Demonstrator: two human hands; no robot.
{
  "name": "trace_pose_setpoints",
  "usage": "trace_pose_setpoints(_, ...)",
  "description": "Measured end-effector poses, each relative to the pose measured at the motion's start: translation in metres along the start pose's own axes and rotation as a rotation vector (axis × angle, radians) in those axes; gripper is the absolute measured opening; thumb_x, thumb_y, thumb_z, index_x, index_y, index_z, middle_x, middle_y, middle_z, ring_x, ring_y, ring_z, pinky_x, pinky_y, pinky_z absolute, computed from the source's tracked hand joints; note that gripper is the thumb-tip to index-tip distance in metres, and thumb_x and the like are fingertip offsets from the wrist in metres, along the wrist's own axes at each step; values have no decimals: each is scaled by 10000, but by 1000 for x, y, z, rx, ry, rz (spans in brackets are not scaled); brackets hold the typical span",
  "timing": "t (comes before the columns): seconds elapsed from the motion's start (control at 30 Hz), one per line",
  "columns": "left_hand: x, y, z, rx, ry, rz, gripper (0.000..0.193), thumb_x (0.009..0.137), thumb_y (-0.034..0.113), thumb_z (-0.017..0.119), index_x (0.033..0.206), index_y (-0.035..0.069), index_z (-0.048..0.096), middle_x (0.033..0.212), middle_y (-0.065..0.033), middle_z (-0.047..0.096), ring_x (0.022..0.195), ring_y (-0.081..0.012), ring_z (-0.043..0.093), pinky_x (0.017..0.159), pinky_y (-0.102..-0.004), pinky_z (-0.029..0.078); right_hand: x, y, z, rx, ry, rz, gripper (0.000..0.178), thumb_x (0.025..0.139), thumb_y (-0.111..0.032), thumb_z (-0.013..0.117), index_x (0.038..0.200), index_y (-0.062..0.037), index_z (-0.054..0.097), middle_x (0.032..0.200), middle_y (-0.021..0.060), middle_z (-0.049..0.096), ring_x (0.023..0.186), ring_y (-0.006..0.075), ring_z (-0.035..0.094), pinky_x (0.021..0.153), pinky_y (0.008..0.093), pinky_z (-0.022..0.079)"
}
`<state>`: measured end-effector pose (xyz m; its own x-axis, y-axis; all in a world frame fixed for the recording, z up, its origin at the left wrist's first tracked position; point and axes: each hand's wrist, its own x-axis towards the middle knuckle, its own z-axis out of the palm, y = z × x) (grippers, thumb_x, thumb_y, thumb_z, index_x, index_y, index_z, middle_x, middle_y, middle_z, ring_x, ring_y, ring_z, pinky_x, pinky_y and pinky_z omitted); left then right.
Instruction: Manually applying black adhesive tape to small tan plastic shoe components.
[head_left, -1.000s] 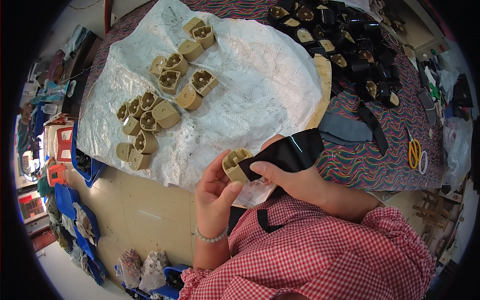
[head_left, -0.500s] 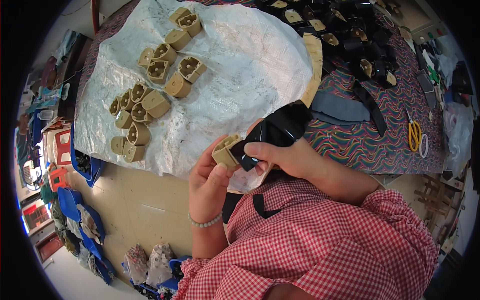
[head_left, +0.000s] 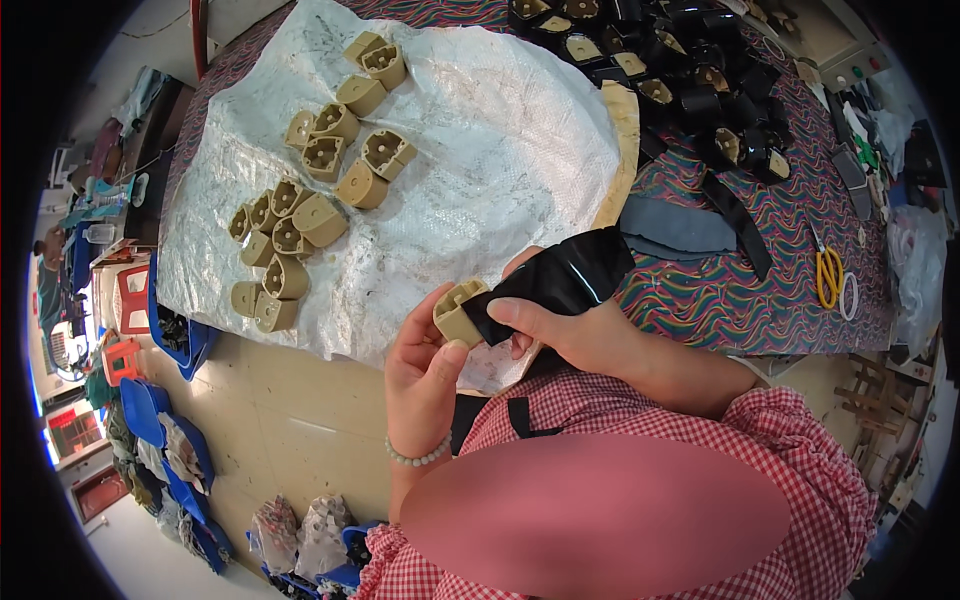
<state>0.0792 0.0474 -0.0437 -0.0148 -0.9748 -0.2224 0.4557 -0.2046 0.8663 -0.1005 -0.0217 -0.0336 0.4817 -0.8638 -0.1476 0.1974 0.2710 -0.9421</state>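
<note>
My left hand (head_left: 424, 368) is closed round a beige shoe heel (head_left: 458, 318), its hollow, ribbed side facing up. In my right hand (head_left: 560, 328) is a glossy black strip (head_left: 575, 272), pinched under the thumb, its near end lying against the heel's right side. The strip's free end reaches out to the right over the table. Fingers under the strip are partly hidden. Both hands are in front of the white woven sheet (head_left: 470, 130), where several loose beige heels (head_left: 320, 220) lie in groups on the left.
Many black-covered heels (head_left: 700, 105) are heaped at the far right of the patterned tablecloth (head_left: 720, 300). Grey strips (head_left: 675, 228) and a black strip (head_left: 738, 228) lie nearer, with yellow-handled scissors (head_left: 829, 275) and a white ring (head_left: 849, 298) beyond. A blue bin (head_left: 185, 345) stands beside the table's left edge.
The black strip is now straighter and flatter, its free end slightly lower and farther right. Both hands sit a little to the right, and the whole view has shifted slightly. The grips hold.
</note>
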Motion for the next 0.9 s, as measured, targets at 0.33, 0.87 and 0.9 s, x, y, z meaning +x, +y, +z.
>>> trace_pose_setpoints(0.33, 0, 0, 2, 71, 55, 21, 644, 866, 164, 674, 1389, -57, 368, 1305, -136, 534, 1153, -188, 551, 989, -317, 434, -4, -6, 8, -15, 63, 70, 225, 881, -136, 684, 1004, 3, 557, 795, 32, 609, 683, 62, 587, 566, 221, 467)
trace_pose_setpoints(0.87, -15, -10, 21, -94, -200, 98, 780, 760, 141, 793, 1392, -10, 362, 1403, -213, 450, 1318, -277, 436, 1077, -386, 378, -19, -13, -27, -17, -92, -31, 197, 810, -174, 745, 861, -13, 644, 780, 33, 630, 726, 94, 595, 644, 231, 466)
trace_pose_setpoints(0.9, -14, -8, 25, -79, -199, 95, 803, 755, 146, 797, 1402, -13, 348, 1418, -213, 433, 1323, -272, 430, 1077, -378, 375, -21, -10, -27, -43, -91, -93, 183, 814, -157, 737, 871, -9, 645, 810, 38, 639, 765, 103, 605, 680, 242, 476)
